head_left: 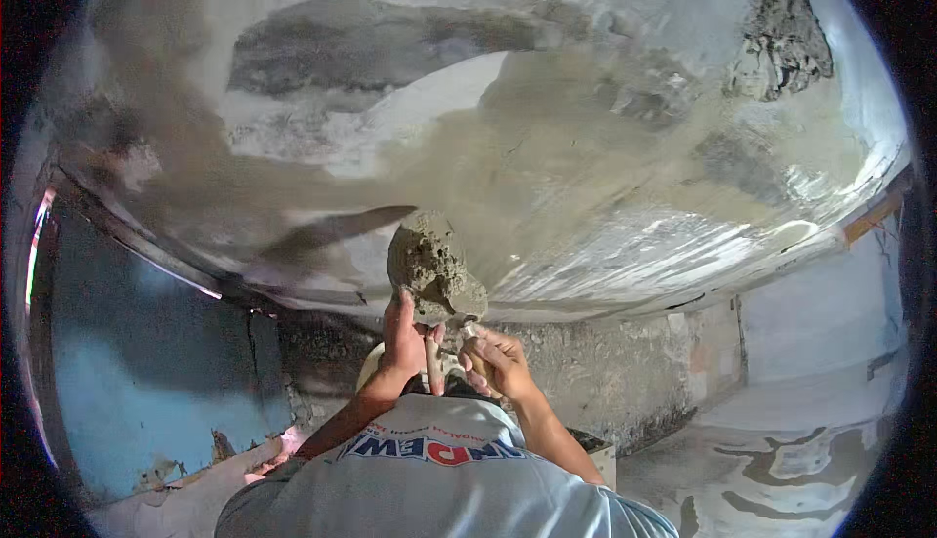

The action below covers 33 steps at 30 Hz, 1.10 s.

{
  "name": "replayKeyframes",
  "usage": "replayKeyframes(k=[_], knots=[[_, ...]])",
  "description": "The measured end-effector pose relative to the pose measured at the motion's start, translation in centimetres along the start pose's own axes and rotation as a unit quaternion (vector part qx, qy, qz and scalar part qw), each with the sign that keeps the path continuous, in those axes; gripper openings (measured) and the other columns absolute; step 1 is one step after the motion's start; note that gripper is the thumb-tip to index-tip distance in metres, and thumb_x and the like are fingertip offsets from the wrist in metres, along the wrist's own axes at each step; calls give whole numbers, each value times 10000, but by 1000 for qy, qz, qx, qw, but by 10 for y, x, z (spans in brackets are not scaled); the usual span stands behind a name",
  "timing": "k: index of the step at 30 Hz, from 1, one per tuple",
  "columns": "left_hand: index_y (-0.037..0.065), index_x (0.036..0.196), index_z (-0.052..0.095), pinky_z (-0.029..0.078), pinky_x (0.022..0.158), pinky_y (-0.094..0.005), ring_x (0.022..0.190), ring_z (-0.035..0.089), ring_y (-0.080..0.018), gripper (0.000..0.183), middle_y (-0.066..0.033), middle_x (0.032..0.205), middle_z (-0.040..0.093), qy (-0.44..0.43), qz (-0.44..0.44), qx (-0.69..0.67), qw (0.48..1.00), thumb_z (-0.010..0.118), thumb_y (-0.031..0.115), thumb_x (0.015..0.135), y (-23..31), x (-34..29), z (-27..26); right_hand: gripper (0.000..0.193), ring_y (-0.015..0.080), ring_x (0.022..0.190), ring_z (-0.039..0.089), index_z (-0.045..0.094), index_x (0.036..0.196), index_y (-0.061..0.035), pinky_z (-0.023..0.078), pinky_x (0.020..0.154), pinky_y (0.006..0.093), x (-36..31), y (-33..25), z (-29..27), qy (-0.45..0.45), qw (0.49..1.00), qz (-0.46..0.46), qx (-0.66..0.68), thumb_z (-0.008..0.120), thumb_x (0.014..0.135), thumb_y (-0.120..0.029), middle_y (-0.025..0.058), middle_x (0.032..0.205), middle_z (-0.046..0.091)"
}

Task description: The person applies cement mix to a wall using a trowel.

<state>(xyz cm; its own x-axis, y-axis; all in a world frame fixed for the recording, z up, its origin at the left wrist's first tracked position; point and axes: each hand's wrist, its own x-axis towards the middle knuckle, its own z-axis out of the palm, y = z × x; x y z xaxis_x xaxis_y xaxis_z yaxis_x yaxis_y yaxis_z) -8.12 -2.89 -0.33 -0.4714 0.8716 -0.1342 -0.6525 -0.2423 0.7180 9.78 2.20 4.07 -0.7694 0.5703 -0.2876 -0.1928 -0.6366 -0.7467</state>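
A rough, wet lump of grey mortar (427, 257) sits in front of me, narrowing toward my hands. At its lower left edge is my left hand (400, 340), with the thumb up along the mortar and the fingers curled beneath. Whatever supports the lump underneath is hidden. My right hand (500, 362) is closed round the short handle of a trowel (471, 331), its metal collar showing beside the mortar's lower right edge. The trowel's blade is covered or out of sight. Beyond spreads a broad plastered surface (576, 167), patchy with damp and dry grey areas.
A thick ridge of mortar (781, 40) sticks to the surface at the upper right. On the left stands a blue panel (156, 343) with flaking lower edges. A rough, dark-stained wall (586, 367) runs behind my hands. Wet-looking streaks mark the pale area (781, 470) at lower right.
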Motion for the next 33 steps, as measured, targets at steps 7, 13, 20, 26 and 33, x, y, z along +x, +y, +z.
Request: replayKeyframes(k=[7,13,20,26,33], knots=[[66,1182,526,466,546,-314,634,575,-174,368,-71,939,645,-19,0,26,999,441,407,1074,-12,1,16,223,82,499,495,635,1132,-18,367,394,237,-20,-34,-23,42,987,8,-153,507,1064,-187,33,719,591],[37,1177,541,447,545,-309,609,546,-165,433,-79,873,634,-41,30,85,995,403,435,1077,-20,-11,38,236,96,490,503,624,1208,-23,376,369,224,-20,-26,-41,-19,999,24,-25,530,1049,-171,68,778,624],[38,1155,534,445,546,-316,608,543,-171,442,-88,910,643,-47,20,29,998,428,457,1063,-17,-20,49,213,62,526,475,657,1123,-18,372,459,231,-24,-30,-40,19,988,-55,-145,510,1059,-157,12,727,581],[88,1222,518,481,621,-348,700,557,-178,504,-51,996,614,37,-44,-30,998,522,546,1011,-20,-17,70,374,78,500,416,577,1360,29,336,455,249,-50,-48,-41,50,956,-192,-218,482,1063,-179,-30,617,454],[127,1218,563,413,536,-341,680,517,-174,485,-24,1053,632,-26,-61,-29,997,499,562,1015,-33,-19,34,460,151,649,537,546,1405,19,483,622,310,-62,-62,-27,69,961,-263,-42,509,990,-177,79,879,625]])
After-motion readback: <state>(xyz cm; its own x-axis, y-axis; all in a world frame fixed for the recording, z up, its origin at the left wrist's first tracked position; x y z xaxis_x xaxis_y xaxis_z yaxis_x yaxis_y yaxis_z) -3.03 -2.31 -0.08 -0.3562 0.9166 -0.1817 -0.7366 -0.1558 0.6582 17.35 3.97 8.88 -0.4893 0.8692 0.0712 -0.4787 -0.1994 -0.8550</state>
